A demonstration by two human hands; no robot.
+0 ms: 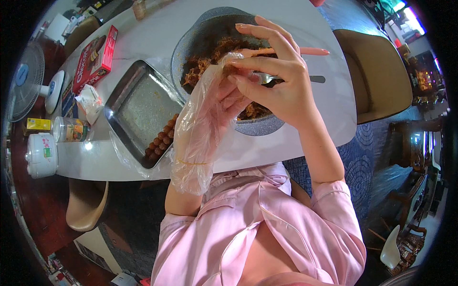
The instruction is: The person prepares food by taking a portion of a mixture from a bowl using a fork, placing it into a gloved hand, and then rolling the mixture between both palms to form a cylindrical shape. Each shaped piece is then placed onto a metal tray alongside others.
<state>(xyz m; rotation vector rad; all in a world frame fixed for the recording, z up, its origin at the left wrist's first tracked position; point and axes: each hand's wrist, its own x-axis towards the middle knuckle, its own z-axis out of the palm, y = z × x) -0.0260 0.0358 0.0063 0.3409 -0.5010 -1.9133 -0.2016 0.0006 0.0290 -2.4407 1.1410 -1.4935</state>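
Note:
Over the grey speckled pot (pixel 260 127) my two hands meet. My left hand (pixel 210 97) wears a loose clear plastic glove, with a band round the wrist, its palm turned up and fingers curled. My bare right hand (pixel 288 76) reaches in from the right, thumb and forefinger closing on a small brown ball (pixel 229 69) at the gloved fingers. A brown shredded mixture (pixel 200 66) fills part of the pot. To the left, a metal tray (pixel 143 97) holds brown balls (pixel 162 138) in rows along its near right side.
A pink handle (pixel 312 51) and a grey utensil handle (pixel 317 79) stick out over the pot's right rim. Left of the tray are a red box (pixel 95 59), a crumpled white packet (pixel 89 101) and a jar (pixel 70 129). Chairs (pixel 379 74) and a fan (pixel 27 78) flank the table.

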